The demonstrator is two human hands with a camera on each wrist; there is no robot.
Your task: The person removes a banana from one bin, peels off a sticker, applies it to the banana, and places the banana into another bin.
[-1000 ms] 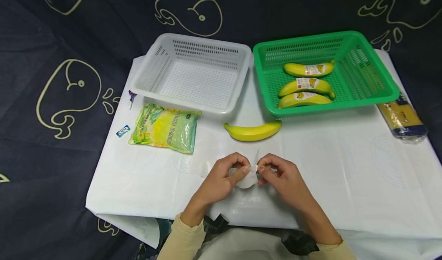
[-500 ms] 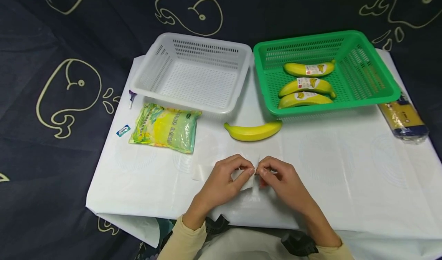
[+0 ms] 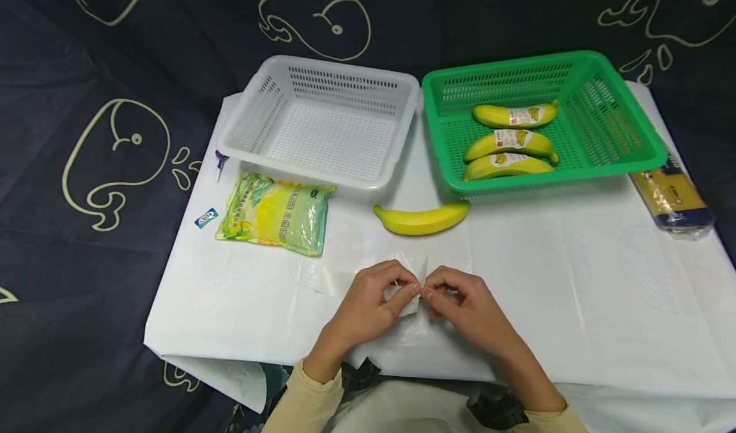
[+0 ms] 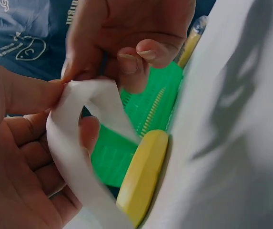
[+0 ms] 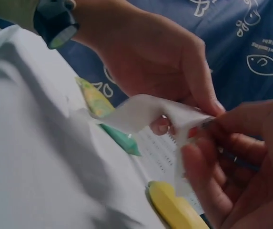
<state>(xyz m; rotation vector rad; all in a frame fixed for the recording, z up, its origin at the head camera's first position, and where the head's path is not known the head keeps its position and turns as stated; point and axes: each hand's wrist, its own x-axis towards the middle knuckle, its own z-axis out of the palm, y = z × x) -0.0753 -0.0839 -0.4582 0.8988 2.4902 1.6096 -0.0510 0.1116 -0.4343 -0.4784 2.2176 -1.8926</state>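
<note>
A white paper strip (image 4: 69, 138) hangs curved between the two hands in the left wrist view. My left hand (image 3: 370, 305) pinches it between thumb and forefinger. Thumb and finger of my right hand (image 3: 468, 305) pinch at the strip's edge, their tips meeting the left fingertips. In the right wrist view a small red patch (image 5: 192, 132) shows beside the right fingers; what it belongs to is partly hidden. Just beyond both hands, a yellow banana (image 3: 422, 221) without a label lies on the white-covered table (image 3: 546, 292).
A white basket (image 3: 319, 176) stands at the back left. Beside it, a green basket (image 3: 609, 163) holds three labelled bananas (image 3: 514, 115). A yellow-green packet (image 3: 276, 212), a small blue-white wrapper (image 3: 206, 218) and a purple-topped stick (image 3: 220, 163) lie left; a gold-and-navy package (image 3: 673, 197) lies right.
The hands have come slightly toward the body. The fingertips parted a little, a red patch showing by the right hand, then came together again. The strip's loose part has shifted left; the banana is unmoved.
</note>
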